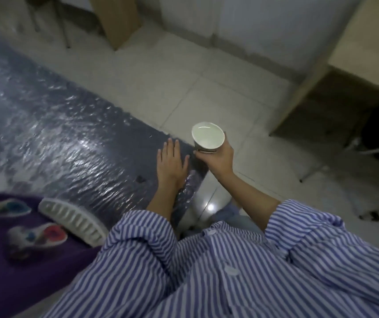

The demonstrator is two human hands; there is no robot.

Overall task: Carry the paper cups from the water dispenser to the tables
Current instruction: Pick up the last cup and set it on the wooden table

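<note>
My right hand grips a white paper cup from below and holds it upright. Water fills the cup close to its rim. The cup hangs in the air just beyond the near right corner of a table covered in dark, glossy, wrinkled plastic. My left hand lies flat on that corner with its fingers spread and nothing in it. No water dispenser is in view.
A white ribbed object and a purple cloth with coloured shapes lie on the table's near left. A wooden desk stands at the right with metal chair legs beneath. A cardboard box stands by the far wall on pale floor tiles.
</note>
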